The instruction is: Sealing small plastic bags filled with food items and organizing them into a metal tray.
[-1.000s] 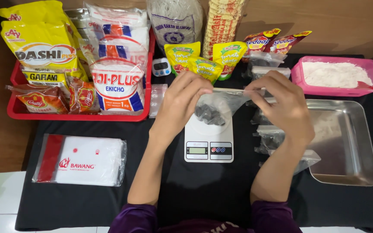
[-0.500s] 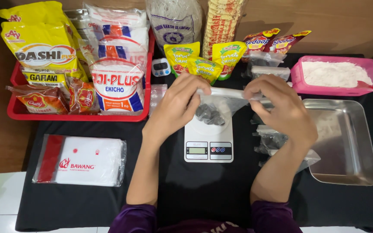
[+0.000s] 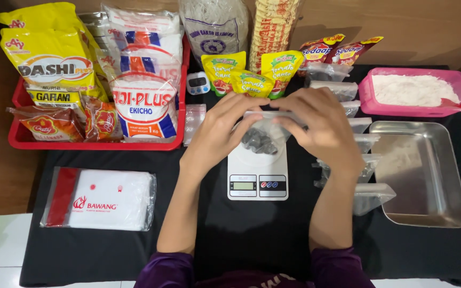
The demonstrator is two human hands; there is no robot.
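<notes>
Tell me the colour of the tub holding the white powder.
Pink: the tub at the table's far right, seen in the head view.

We see dark grey lumps in a clear bag (image 3: 262, 136) over our white scale (image 3: 257, 173), on a black cloth (image 3: 108, 250). A red tray (image 3: 94, 144) carries yellow and white-red-blue packets. A pink tub (image 3: 414, 109) holds white powder beside a silver pan (image 3: 428, 173). Our sleeves (image 3: 166, 272) are purple.
</notes>
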